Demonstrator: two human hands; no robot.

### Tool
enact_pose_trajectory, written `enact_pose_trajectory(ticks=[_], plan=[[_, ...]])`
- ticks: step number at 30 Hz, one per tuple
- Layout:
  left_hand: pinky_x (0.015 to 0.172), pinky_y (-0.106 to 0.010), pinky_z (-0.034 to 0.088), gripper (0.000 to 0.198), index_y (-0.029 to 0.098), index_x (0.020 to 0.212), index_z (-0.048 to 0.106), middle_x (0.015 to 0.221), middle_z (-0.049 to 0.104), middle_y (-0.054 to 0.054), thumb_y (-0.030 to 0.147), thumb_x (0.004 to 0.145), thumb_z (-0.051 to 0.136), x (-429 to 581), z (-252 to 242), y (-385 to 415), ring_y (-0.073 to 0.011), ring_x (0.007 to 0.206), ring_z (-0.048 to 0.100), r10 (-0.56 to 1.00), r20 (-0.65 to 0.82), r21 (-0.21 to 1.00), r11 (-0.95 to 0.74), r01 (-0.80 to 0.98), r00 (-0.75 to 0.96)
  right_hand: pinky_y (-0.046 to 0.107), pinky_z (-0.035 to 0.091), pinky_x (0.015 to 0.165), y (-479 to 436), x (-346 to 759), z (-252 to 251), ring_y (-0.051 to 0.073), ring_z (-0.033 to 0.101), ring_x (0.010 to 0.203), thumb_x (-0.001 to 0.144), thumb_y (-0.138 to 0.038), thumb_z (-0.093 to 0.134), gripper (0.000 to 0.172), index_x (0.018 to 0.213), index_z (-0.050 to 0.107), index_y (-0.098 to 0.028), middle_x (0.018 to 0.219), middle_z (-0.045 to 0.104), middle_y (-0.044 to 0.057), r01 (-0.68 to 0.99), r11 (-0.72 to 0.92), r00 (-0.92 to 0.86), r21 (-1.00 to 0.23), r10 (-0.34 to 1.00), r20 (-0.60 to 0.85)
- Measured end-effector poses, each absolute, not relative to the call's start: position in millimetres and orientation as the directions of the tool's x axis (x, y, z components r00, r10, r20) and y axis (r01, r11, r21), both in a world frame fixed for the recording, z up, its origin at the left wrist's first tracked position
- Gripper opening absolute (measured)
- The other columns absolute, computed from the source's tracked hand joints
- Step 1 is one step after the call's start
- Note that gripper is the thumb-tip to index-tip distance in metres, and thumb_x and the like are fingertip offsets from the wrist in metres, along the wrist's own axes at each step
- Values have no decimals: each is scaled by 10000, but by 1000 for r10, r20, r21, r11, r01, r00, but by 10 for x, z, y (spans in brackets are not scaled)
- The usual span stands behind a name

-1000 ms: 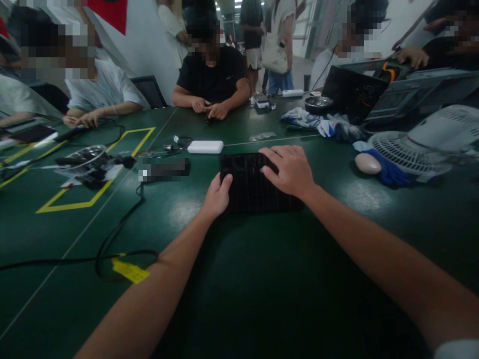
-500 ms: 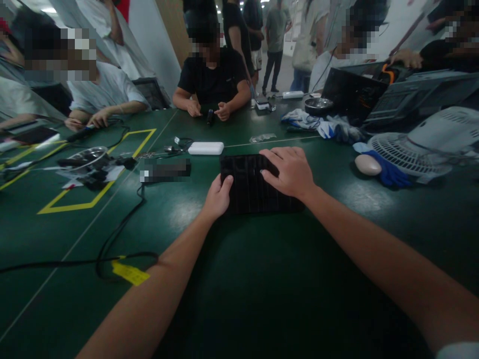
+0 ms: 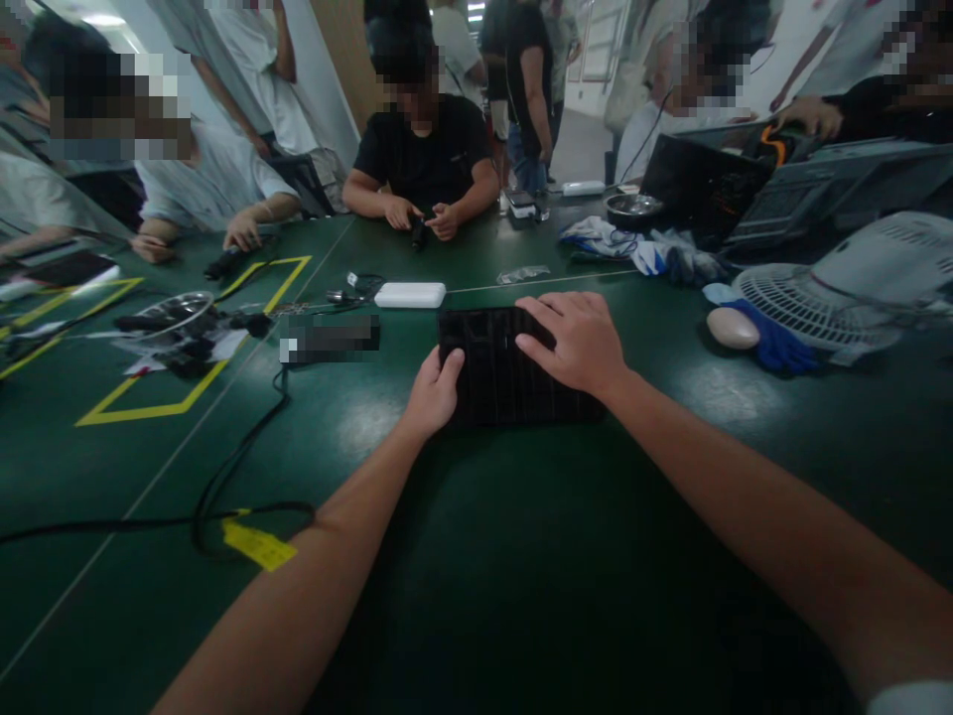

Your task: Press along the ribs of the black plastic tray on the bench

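Observation:
A black, flat rectangular panel [image 3: 495,382] with ribbed lines across its face lies on the green table in front of me; its exact kind is unclear. My left hand [image 3: 436,389] grips its left edge, thumb on top and the other fingers mostly hidden. My right hand [image 3: 577,343] rests over its upper right part, the thumb pressed on the face and the fingers bent over toward the far edge. Past the panel's far left corner lies a white rectangular box [image 3: 409,295]. A dark bar-shaped device [image 3: 335,339] with a cable is to the left.
At left, a metal bowl [image 3: 175,313] holds dark parts near yellow tape [image 3: 134,412]. A black cable [image 3: 253,437] with a yellow tag [image 3: 259,544] runs by my left forearm. A grey fan [image 3: 811,308], blue glove [image 3: 781,343] and pale oval object [image 3: 732,328] are right. Co-workers sit around.
My hands and the black panel stay almost still. The co-worker opposite has brought a hand in to a small dark object, and the one at left has moved a hand to the right.

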State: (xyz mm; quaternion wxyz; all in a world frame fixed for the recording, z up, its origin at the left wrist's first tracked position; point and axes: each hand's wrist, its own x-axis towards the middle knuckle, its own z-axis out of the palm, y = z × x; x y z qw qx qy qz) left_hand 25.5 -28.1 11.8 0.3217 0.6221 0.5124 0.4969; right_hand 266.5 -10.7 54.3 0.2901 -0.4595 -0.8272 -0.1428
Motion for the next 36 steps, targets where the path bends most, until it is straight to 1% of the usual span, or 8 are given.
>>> enact_pose_trajectory(ticks=[3,7,12,17,24,36], plan=[[955,-438,481,424,165,1007,659,1006,712,-86,558,906,537,252,113,-282,-279,1001,642,958,287,912,-265,314,-27,426,320,949,-109,2667,546,270,581,1073,994,-529,454,489,1363,594,-242,1203,680,73,844,536,-410,-30,679,609],[978,-451,472,429,163,1028,661,1046,713,-96,552,915,521,244,108,-281,-291,1041,639,957,288,906,-267,329,-17,424,321,950,-114,2663,548,268,582,1077,1000,-510,448,475,1363,594,-240,1206,680,73,844,536,-408,-32,679,610],[994,-459,474,435,167,1061,659,1085,716,-100,550,918,512,238,104,-274,-293,1070,640,960,280,908,-261,328,-10,421,326,958,-117,2658,550,265,581,1090,991,-442,469,450,1374,583,-235,1210,679,70,841,539,-406,-38,677,614],[992,-463,477,435,163,1045,648,1066,712,-104,549,923,490,245,110,-277,-293,1059,642,961,276,902,-256,348,-8,426,331,964,-117,2666,555,267,575,1092,968,-412,485,451,1370,581,-233,1219,674,71,841,540,-410,-39,682,606],[1001,-465,474,438,166,1065,640,1097,714,-107,552,920,489,250,105,-278,-294,1078,638,963,268,909,-252,330,-2,436,328,973,-123,2671,559,278,568,1102,948,-428,503,483,1381,571,-225,1230,669,82,836,547,-417,-42,683,600],[978,-445,493,407,176,1037,645,1059,719,-90,537,922,495,252,130,-287,-280,1047,650,961,275,903,-255,347,-10,431,318,966,-118,2672,553,275,559,1101,961,-493,487,507,1383,568,-225,1230,664,82,838,544,-416,-39,684,600]])
